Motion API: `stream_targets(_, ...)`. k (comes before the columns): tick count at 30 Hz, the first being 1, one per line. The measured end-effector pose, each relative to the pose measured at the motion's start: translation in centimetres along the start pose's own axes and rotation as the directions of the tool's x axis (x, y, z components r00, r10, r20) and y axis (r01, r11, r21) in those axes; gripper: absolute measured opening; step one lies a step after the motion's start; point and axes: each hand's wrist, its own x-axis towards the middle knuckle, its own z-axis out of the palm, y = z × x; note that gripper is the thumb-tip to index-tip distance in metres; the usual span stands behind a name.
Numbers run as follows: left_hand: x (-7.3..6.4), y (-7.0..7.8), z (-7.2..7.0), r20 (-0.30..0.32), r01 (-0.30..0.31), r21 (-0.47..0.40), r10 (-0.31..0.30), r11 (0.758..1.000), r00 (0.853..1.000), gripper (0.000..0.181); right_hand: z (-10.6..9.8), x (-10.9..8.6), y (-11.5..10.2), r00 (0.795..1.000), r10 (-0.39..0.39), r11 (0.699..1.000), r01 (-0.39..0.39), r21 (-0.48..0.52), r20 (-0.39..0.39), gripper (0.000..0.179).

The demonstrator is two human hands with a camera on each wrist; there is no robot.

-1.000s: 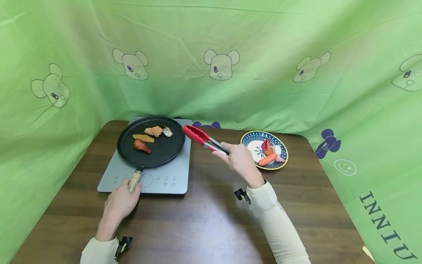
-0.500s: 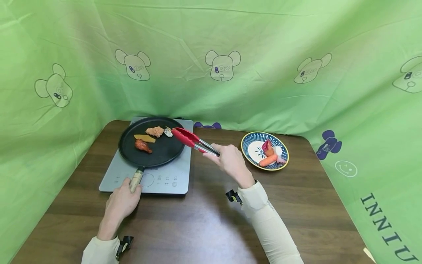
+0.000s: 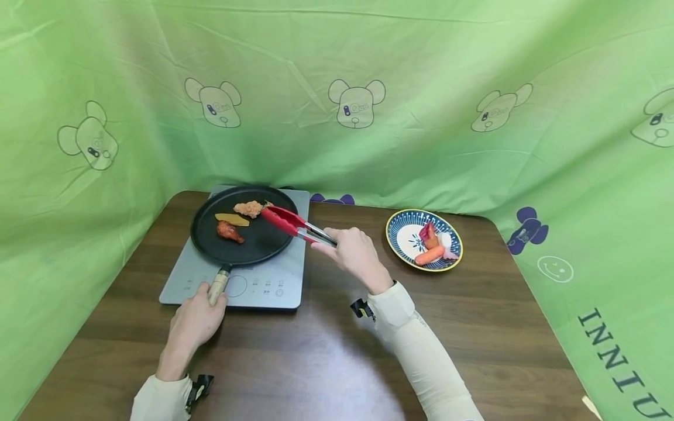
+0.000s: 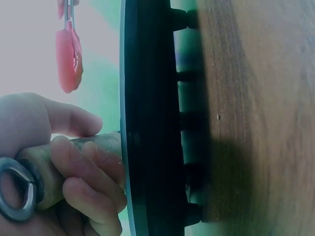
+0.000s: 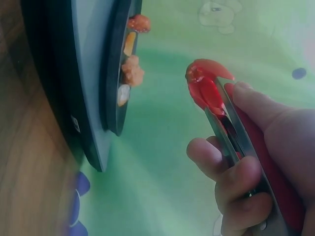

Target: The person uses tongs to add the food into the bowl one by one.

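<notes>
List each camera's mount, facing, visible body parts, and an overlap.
Head: on the head, facing forward and down over pan, cooktop, plate; left grip, right grip and sleeves show.
Left wrist: on that wrist, facing pan handle and cooktop side; left grip shows.
Right wrist: on that wrist, facing red tongs, pan edge-on at picture left; right grip shows.
Shared: head and right wrist both show food in the pan.

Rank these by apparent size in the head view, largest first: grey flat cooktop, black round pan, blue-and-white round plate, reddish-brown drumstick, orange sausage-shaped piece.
1. Grey cooktop
2. Black pan
3. Blue-and-white plate
Smallest: drumstick and orange piece, too alike to rank.
</notes>
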Motion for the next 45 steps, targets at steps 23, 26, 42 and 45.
stream_targets(23, 0.0, -0.3, 0.0, 0.006, 0.000, -0.010, 0.000, 1.000, 1.000, 0.045, 2.5, 2.3, -1.5, 0.994, 0.011, 0.999, -0.007, -0.042, 0.112, 0.035)
stream_targets(26, 0.0, -0.3, 0.1, 0.006, 0.001, -0.009, -0.001, 1.000, 1.000, 0.045, 2.7, 2.5, -1.6, 0.992, 0.026, 0.999, -0.023, -0.028, 0.123, 0.034)
stream_targets(42, -0.1, -0.2, 0.0, -0.004, -0.005, 0.001, 0.005, 1.000, 1.000, 0.044, 3.7, 3.9, -2.5, 0.986, 0.046, 0.999, -0.046, -0.009, 0.161, 0.037)
stream_targets(45, -0.1, -0.2, 0.0, -0.004, -0.007, 0.001, 0.007, 1.000, 1.000, 0.044, 4.0, 4.1, -2.6, 0.988, 0.040, 0.999, -0.039, -0.011, 0.150, 0.037)
